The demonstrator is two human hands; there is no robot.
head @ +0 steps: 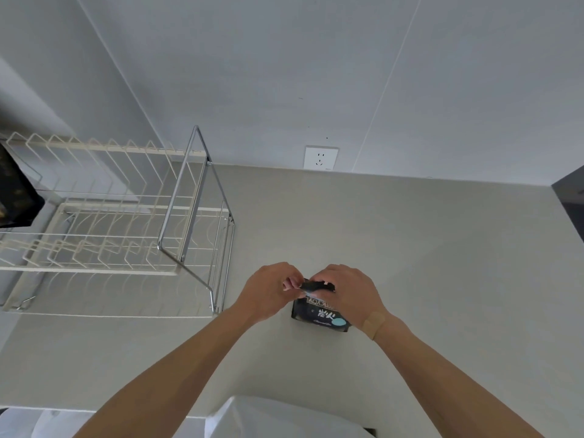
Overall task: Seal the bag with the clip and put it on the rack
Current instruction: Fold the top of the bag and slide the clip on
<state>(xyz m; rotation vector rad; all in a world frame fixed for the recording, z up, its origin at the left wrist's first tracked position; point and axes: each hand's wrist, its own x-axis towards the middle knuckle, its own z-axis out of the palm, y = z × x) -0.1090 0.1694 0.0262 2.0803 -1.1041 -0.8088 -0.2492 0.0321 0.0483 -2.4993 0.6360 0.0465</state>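
A small black bag (319,317) with white characters and a pale blue dot stands on the grey counter (442,263). My left hand (268,292) pinches the left end of its folded top. My right hand (344,292) closes over the top from the right, where a dark clip (317,285) shows between the fingers. Whether the clip grips the bag I cannot tell. The white wire rack (104,216) with a chrome frame stands to the left, apart from the hands.
A wall socket (320,157) sits on the back wall above the counter. A dark object (15,194) is at the rack's left end. A dark appliance edge (572,200) is at the far right. My white clothing (268,418) fills the bottom.
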